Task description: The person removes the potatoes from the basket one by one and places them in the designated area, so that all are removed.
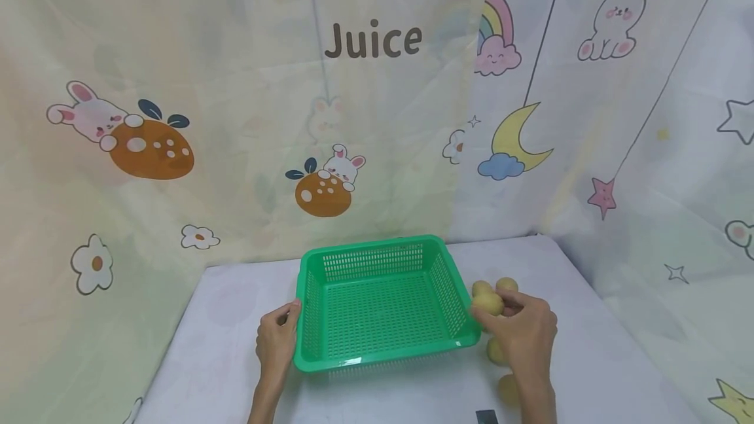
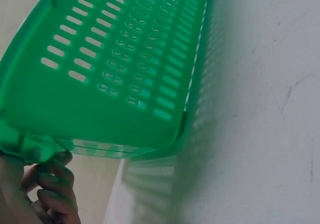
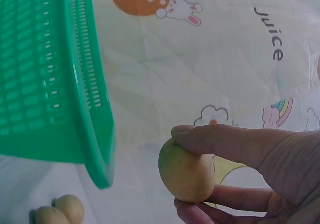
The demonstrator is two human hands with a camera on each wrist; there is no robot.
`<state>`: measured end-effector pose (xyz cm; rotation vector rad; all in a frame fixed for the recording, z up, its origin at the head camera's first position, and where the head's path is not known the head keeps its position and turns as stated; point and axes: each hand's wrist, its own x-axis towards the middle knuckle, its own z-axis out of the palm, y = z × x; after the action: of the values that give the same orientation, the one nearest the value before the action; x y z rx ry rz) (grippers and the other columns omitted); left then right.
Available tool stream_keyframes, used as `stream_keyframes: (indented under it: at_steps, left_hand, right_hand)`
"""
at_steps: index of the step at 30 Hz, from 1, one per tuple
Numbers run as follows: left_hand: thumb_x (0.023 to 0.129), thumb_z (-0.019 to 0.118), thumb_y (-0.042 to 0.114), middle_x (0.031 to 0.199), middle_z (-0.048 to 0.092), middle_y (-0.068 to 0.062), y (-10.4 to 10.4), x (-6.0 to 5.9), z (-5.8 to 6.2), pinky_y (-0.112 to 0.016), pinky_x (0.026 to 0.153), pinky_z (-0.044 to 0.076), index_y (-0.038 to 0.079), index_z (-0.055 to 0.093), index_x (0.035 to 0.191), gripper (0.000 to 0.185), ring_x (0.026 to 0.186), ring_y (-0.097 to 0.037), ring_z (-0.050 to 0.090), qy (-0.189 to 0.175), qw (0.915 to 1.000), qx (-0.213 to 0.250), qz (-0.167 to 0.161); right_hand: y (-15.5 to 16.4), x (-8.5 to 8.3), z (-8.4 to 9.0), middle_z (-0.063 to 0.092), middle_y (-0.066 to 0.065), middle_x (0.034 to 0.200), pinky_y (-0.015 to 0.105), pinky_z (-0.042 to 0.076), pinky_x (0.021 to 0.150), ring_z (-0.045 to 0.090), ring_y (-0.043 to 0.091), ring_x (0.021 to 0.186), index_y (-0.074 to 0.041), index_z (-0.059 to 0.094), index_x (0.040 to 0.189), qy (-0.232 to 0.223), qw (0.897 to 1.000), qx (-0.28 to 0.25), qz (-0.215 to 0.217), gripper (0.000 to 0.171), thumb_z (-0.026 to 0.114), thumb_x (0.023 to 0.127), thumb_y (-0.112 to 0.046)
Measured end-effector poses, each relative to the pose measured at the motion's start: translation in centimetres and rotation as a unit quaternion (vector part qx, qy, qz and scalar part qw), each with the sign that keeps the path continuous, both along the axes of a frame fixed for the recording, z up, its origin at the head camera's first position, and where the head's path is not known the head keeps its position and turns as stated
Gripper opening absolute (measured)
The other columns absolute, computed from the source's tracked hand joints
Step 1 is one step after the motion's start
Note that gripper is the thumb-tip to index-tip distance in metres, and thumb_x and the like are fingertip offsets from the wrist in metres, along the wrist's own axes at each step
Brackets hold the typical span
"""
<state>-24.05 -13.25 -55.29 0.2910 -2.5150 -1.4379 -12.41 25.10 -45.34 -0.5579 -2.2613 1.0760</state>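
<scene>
A green plastic basket (image 1: 385, 355) with slotted walls lies over the white table, nothing inside it. My left hand (image 1: 277, 340) grips its left rim, the fingers curled at the edge in the left wrist view. Whether the basket's base touches the table, I cannot tell. Just right of the basket, my right hand (image 1: 524, 329) pinches a yellow-green fruit (image 3: 187, 174), like a small mango, between thumb and fingers. More such fruits lie around that hand: one (image 1: 506, 284) behind it, another (image 1: 497, 351) near the basket's front right corner, and one (image 1: 509, 390) partly hidden by the wrist.
A small dark object (image 1: 487, 417) shows at the table's front edge. Behind the white table (image 1: 224, 319) hangs a printed curtain (image 1: 247, 84) with rabbits, stars and the word Juice; it also closes off both sides.
</scene>
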Motion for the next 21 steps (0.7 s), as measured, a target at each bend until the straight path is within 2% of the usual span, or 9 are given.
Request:
stream_keyframes:
  at_steps: [5, 10, 13, 17, 21]
  left_hand:
    - [0.113, 0.058, 0.043, 0.127, 0.076, -0.030, 0.0, 0.1, 0.1, -0.041, 0.073, 0.051, -0.003, 0.075, 0.133, 0.053, 0.115, -0.051, 0.074, 0.002, 1.0000, 0.001, -0.002]
    - [0.113, 0.059, 0.042, 0.127, 0.076, -0.030, 0.1, 0.1, 0.1, -0.044, 0.075, 0.051, -0.003, 0.075, 0.132, 0.051, 0.116, -0.051, 0.073, 0.004, 1.0000, 0.002, 0.002]
    - [0.112, 0.060, 0.041, 0.128, 0.076, -0.030, 0.1, 0.0, 0.0, -0.047, 0.077, 0.053, -0.003, 0.075, 0.133, 0.050, 0.117, -0.051, 0.073, 0.004, 1.0000, 0.000, 0.003]
    - [0.112, 0.059, 0.040, 0.130, 0.075, -0.030, 0.0, 0.0, 0.0, -0.050, 0.079, 0.053, -0.003, 0.075, 0.134, 0.051, 0.118, -0.052, 0.073, 0.000, 1.0000, -0.005, 0.003]
    - [0.113, 0.059, 0.041, 0.129, 0.075, -0.031, 0.0, 0.1, 0.2, -0.046, 0.074, 0.053, -0.004, 0.075, 0.133, 0.052, 0.116, -0.053, 0.073, 0.000, 1.0000, -0.004, 0.000]
  right_hand:
    - [1.6, 0.4, -0.4, 0.082, 0.024, 0.092, 0.017, 0.046, 0.063, 0.069, 0.008, 0.069, 0.005, 0.083, 0.110, -0.011, 0.999, 0.015, -0.026, 0.052, 0.105, 0.068, -0.017]
    - [3.1, 1.0, -0.9, 0.082, 0.025, 0.095, 0.020, 0.044, 0.068, 0.074, 0.018, 0.073, 0.004, 0.084, 0.108, -0.035, 0.998, 0.018, -0.055, 0.051, 0.105, 0.068, -0.020]
    - [3.9, 1.3, -1.2, 0.082, 0.025, 0.096, 0.029, 0.046, 0.073, 0.077, 0.026, 0.078, 0.004, 0.083, 0.110, -0.062, 0.996, 0.014, -0.070, 0.054, 0.105, 0.070, -0.025]
    - [4.6, 1.8, -1.4, 0.082, 0.026, 0.096, 0.048, 0.051, 0.083, 0.078, 0.037, 0.084, 0.005, 0.082, 0.110, -0.074, 0.994, 0.011, -0.078, 0.055, 0.103, 0.071, -0.027]
    - [5.3, 2.4, -1.7, 0.081, 0.028, 0.097, 0.061, 0.050, 0.093, 0.078, 0.047, 0.094, 0.007, 0.081, 0.111, -0.082, 0.993, 0.002, -0.079, 0.058, 0.102, 0.072, -0.031]
